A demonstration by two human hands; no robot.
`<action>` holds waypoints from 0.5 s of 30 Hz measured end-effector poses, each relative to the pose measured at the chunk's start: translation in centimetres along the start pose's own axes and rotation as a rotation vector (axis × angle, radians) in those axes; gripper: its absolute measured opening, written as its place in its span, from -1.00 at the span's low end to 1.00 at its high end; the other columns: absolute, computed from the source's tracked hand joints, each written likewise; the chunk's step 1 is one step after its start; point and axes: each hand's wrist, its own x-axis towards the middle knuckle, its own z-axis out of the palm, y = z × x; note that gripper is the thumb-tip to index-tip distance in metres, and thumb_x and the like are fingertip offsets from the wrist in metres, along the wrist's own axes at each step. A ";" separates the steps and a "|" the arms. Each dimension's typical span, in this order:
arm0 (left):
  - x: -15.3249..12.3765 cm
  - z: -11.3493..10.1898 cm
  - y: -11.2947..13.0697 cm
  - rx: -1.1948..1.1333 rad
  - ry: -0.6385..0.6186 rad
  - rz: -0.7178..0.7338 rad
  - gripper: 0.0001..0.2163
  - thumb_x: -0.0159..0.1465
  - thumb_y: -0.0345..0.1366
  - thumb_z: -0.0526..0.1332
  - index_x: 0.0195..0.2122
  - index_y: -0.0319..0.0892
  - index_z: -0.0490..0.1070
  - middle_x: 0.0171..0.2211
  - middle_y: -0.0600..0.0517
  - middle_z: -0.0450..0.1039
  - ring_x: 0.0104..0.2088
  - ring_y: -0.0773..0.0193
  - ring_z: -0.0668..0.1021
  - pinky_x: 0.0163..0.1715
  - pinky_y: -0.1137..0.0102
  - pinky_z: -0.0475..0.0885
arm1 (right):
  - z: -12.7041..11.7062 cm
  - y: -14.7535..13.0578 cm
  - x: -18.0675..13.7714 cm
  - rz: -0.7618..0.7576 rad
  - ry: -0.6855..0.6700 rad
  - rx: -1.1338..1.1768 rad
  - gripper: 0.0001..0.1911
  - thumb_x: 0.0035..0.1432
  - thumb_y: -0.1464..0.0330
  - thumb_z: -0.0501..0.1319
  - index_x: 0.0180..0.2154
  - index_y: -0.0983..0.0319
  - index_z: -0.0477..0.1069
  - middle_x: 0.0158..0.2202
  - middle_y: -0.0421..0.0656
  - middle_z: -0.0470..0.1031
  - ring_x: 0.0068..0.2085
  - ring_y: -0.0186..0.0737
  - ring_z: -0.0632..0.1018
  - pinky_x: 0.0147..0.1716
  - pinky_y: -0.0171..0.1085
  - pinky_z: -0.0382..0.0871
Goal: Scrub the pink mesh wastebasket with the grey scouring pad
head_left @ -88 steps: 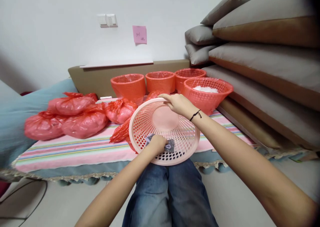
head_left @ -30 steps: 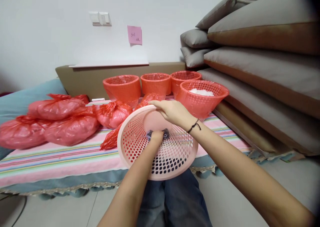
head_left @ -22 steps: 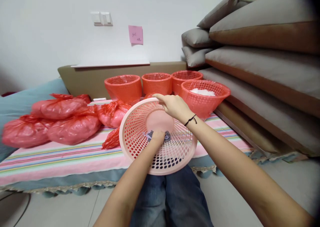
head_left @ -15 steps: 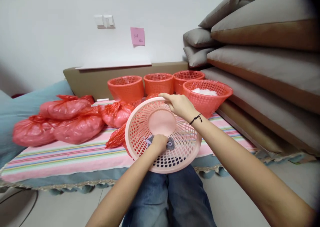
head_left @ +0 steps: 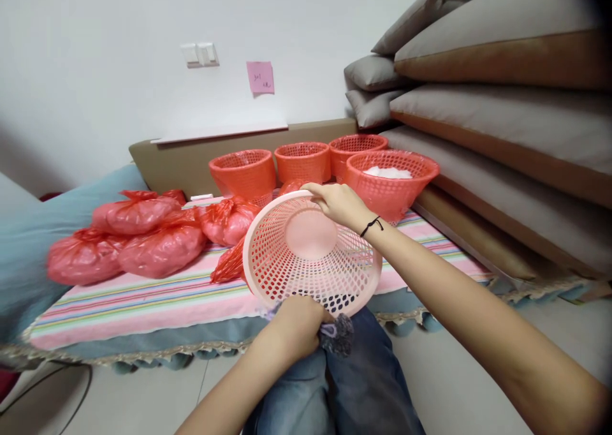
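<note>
A pale pink plastic basket [head_left: 312,234] with a perforated wall is tilted so its mouth faces me, above my knees. My right hand [head_left: 338,205], with a black cord at the wrist, is closed on its upper rim. My left hand [head_left: 297,328] is in front of the lower rim, its fingers wrapped round a dark grey cloth [head_left: 337,337] with a lilac edge. Part of the cloth sticks out on the right of the fist; the rest is mostly hidden. Nothing shows inside the basket.
Several red baskets [head_left: 241,161] stand behind; the right front one [head_left: 370,191] has something white inside. Tied red plastic bags [head_left: 162,250] lie at left on a striped cover [head_left: 143,301]. Grey and brown cushions [head_left: 497,110] are stacked at right.
My left hand has drawn the grey cloth out of the basket, down and towards me past the lower rim. My right hand keeps its hold on the upper rim.
</note>
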 end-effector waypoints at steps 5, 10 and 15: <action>2.3 -2.0 -0.8 -0.012 0.203 -0.102 -0.66 0.19 -0.46 0.15 -0.09 -0.04 0.59 -0.20 -0.12 0.64 -0.10 -0.01 0.64 -0.11 0.25 0.48 | -0.2 0.5 -0.4 0.098 0.026 0.004 -0.65 0.32 0.36 0.10 0.11 0.11 0.41 -0.18 -0.09 0.65 -0.19 -0.07 0.61 -0.25 -0.26 0.29; 9.9 -2.2 -4.6 -0.009 0.417 -0.379 -0.57 0.30 -0.47 0.04 0.14 -0.07 0.45 -0.11 -0.18 0.61 -0.07 0.05 0.64 -0.08 0.27 0.48 | -0.5 0.3 -3.2 0.253 0.099 0.097 -0.66 0.31 0.40 0.06 0.06 0.14 0.43 -0.13 -0.06 0.64 -0.15 -0.04 0.61 -0.22 -0.25 0.32; 15.7 0.1 -7.4 0.000 0.421 -0.428 -0.57 0.38 -0.42 -0.02 0.24 -0.11 0.34 -0.09 -0.23 0.58 -0.09 0.09 0.64 -0.08 0.28 0.48 | 0.2 0.0 -7.6 0.309 0.218 0.304 -0.64 0.24 0.45 0.04 0.01 0.18 0.44 -0.14 -0.06 0.62 -0.14 -0.04 0.59 -0.17 -0.23 0.37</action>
